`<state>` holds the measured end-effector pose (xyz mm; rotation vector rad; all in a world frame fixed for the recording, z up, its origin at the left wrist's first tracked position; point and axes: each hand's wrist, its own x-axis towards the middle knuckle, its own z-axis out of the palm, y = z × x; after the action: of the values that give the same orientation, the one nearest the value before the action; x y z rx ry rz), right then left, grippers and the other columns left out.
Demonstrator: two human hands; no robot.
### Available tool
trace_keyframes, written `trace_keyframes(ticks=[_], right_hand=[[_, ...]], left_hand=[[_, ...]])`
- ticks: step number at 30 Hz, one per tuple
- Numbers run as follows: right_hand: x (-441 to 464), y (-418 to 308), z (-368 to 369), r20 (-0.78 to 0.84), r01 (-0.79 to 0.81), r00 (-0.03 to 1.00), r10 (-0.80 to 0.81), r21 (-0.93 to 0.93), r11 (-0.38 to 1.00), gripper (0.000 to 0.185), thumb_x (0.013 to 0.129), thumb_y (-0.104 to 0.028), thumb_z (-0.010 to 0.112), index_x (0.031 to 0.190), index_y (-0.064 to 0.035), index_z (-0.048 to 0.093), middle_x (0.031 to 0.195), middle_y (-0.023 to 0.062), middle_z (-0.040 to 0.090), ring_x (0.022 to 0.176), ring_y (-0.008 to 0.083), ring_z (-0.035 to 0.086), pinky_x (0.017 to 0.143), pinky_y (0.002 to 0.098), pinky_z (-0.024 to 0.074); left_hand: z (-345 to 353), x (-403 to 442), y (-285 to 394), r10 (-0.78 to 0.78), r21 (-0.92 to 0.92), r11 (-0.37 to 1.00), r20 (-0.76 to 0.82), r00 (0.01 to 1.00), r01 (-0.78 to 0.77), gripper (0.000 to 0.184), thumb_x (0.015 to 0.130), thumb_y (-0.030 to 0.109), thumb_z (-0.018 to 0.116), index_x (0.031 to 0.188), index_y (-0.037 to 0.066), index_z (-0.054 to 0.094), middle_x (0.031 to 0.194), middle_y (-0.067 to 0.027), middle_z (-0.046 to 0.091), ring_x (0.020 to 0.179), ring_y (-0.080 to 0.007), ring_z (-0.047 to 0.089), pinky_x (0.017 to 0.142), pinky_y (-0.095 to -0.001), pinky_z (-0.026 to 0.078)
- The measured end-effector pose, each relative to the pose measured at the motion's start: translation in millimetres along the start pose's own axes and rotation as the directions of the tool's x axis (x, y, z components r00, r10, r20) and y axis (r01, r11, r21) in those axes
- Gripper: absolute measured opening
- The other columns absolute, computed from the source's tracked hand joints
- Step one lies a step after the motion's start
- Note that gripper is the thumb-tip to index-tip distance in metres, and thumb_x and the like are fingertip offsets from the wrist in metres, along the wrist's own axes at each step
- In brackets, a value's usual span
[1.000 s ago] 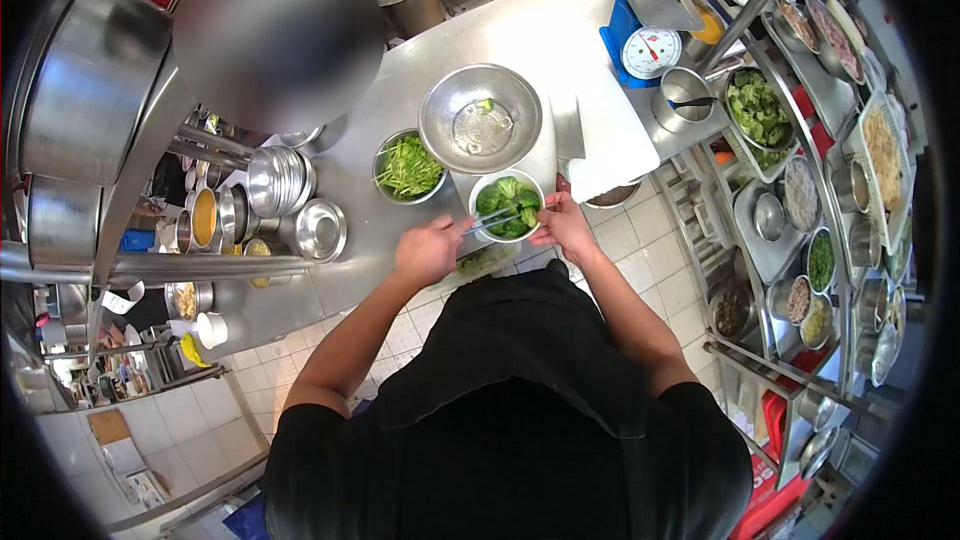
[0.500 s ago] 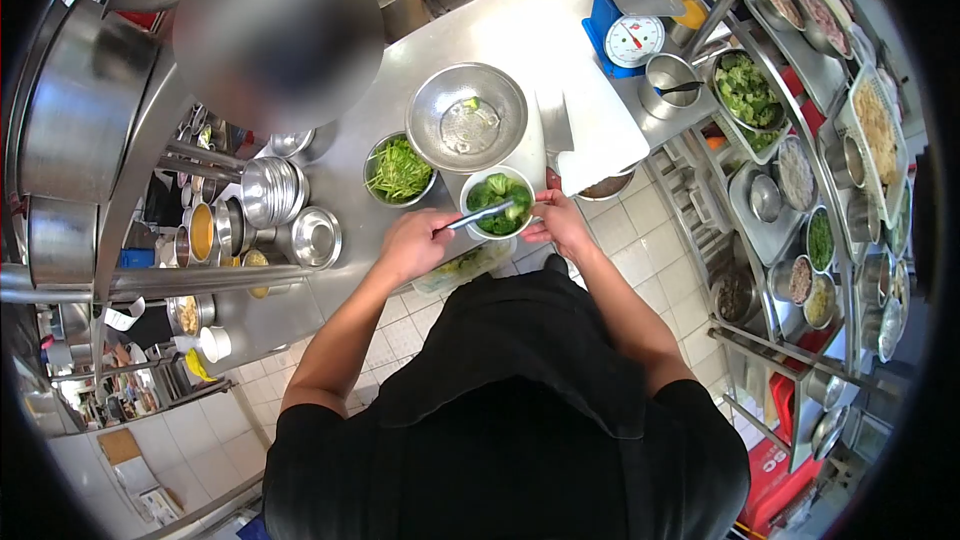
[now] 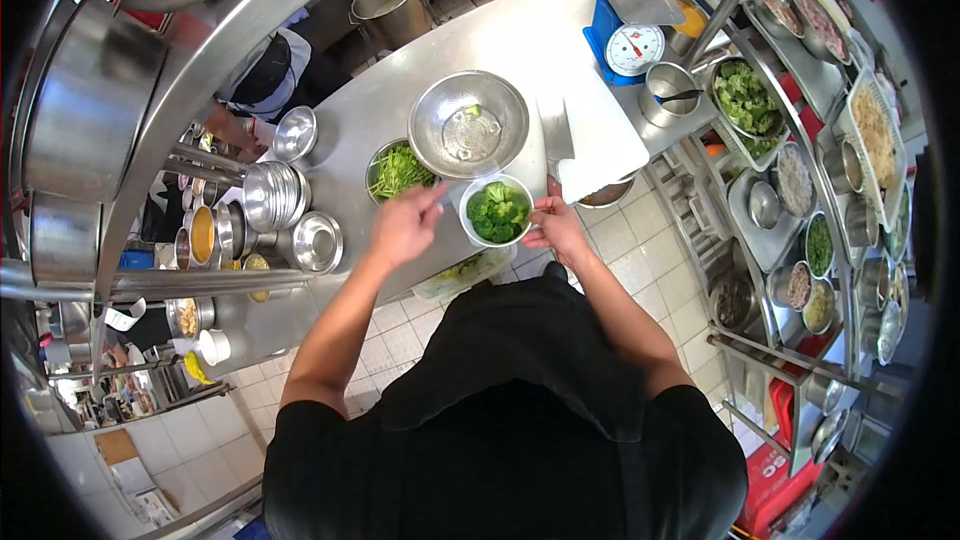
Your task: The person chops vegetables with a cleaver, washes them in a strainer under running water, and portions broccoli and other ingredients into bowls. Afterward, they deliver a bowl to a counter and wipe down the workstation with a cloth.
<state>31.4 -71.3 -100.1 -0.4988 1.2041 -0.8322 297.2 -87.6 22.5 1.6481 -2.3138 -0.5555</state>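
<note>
A white bowl (image 3: pixel 467 223) of broccoli (image 3: pixel 498 212) is at the front edge of the steel counter. My right hand (image 3: pixel 555 227) grips its right rim between thumb and fingers. My left hand (image 3: pixel 405 227) is just left of the bowl, smeared by motion; whether the metal utensil is still in it does not show. Beyond the bowl is a perforated steel colander (image 3: pixel 430 130) with a small green piece in it. Left of that, partly behind my left hand, stands a steel bowl of cut green stems (image 3: pixel 399 171).
A cleaver (image 3: pixel 556 130) lies beside a white cutting board (image 3: pixel 600 135). Behind the board stand a blue scale (image 3: pixel 600 35) and a steel pot (image 3: pixel 668 95). Stacked steel bowls (image 3: pixel 270 193) are at left; a co-worker's arm (image 3: pixel 232 130) shows beyond. Shelves of ingredients line the right.
My left hand has moved up and away from the bowl, and the utensil is no longer over the broccoli. My right hand stays on the rim. The co-worker has shifted left.
</note>
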Motion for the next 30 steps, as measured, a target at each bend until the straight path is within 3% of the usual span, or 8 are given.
trace_keyframes(ticks=[3,11,15,19,22,24,27,30], right_hand=[[2,4,3,-0.008,0.024,1.0,-0.025,-0.037,0.999,0.032,0.086,-0.004,0.059,0.113,0.0004,0.042,0.095,0.015,0.06,0.06,0.0213,0.067,0.051,0.0326,0.0575],[-1,-1,6,-0.008,-0.015,1.0,0.014,-0.061,0.998,0.033,0.086,-0.005,0.06,0.113,0.001,0.042,0.093,0.0146,0.06,0.06,0.0214,0.066,0.051,0.0333,0.0573],[1,4,4,-0.005,0.01,1.0,-0.01,-0.078,0.997,0.035,0.087,-0.008,0.06,0.115,0.0001,0.041,0.092,0.0143,0.059,0.06,0.0215,0.066,0.05,0.0324,0.0563],[1,6,5,-0.057,0.023,0.998,-0.034,-0.186,0.982,0.03,0.087,-0.012,0.062,0.109,0.0,0.046,0.092,0.0132,0.06,0.062,0.022,0.067,0.049,0.0316,0.0546],[9,17,3,-0.101,0.063,0.988,-0.117,-0.431,0.9,0.027,0.086,-0.022,0.063,0.096,0.0019,0.055,0.084,0.0165,0.064,0.064,0.0257,0.068,0.056,0.0362,0.0538],[14,20,-2,-0.071,0.095,0.981,-0.18,-0.633,0.768,0.03,0.084,-0.028,0.063,0.085,0.0027,0.061,0.078,0.02,0.066,0.067,0.0299,0.068,0.062,0.0396,0.0529],[15,20,-1,-0.051,0.157,0.958,-0.284,-0.735,0.66,0.034,0.082,-0.031,0.061,0.077,0.0018,0.065,0.071,0.0232,0.065,0.073,0.0348,0.067,0.069,0.0416,0.0509],[26,25,-8,-0.049,0.194,0.949,-0.31,-0.688,0.7,0.028,0.08,-0.027,0.061,0.077,0.0011,0.066,0.072,0.0227,0.065,0.074,0.0372,0.066,0.068,0.0424,0.0508]], left_hand=[[-3,54,-3,-0.092,0.191,0.975,-0.108,0.99,0.112,0.035,0.086,0.018,0.058,0.12,0.011,0.064,0.103,-0.0143,0.065,0.09,-0.0334,0.065,0.079,-0.0459,0.052],[36,139,-34,-0.223,0.438,0.88,0.035,0.974,0.185,0.025,0.082,0.013,0.055,0.103,0.011,0.068,0.106,-0.0139,0.067,0.095,-0.0324,0.066,0.081,-0.0441,0.054],[11,97,-47,-0.216,0.029,0.976,0.022,0.976,0.215,0.031,0.09,0.021,0.057,0.118,0.013,0.067,0.109,-0.0145,0.068,0.095,-0.0299,0.066,0.081,-0.0402,0.052],[33,14,-43,-0.133,-0.453,0.884,-0.004,0.991,0.117,0.035,0.089,0.016,0.064,0.124,0.015,0.063,0.097,-0.0138,0.067,0.085,-0.0246,0.065,0.075,-0.0327,0.051],[59,-24,-38,-0.097,-0.202,0.973,0.064,0.993,0.108,0.039,0.09,0.019,0.063,0.129,0.014,0.06,0.093,-0.0124,0.063,0.084,-0.0262,0.063,0.074,-0.0342,0.051],[56,-37,-39,-0.051,-0.138,0.989,-0.031,0.998,0.047,0.041,0.089,0.021,0.062,0.13,0.018,0.059,0.094,-0.0121,0.062,0.081,-0.0295,0.063,0.072,-0.038,0.052],[33,-31,-36,-0.131,-0.079,0.989,-0.118,0.984,0.123,0.043,0.088,0.023,0.061,0.131,0.018,0.057,0.097,-0.0129,0.061,0.084,-0.033,0.063,0.074,-0.042,0.052],[14,7,-32,-0.251,-0.075,0.967,-0.112,0.961,0.244,0.044,0.087,0.022,0.062,0.129,0.012,0.057,0.101,-0.0155,0.063,0.087,-0.0344,0.063,0.078,-0.0423,0.051]])
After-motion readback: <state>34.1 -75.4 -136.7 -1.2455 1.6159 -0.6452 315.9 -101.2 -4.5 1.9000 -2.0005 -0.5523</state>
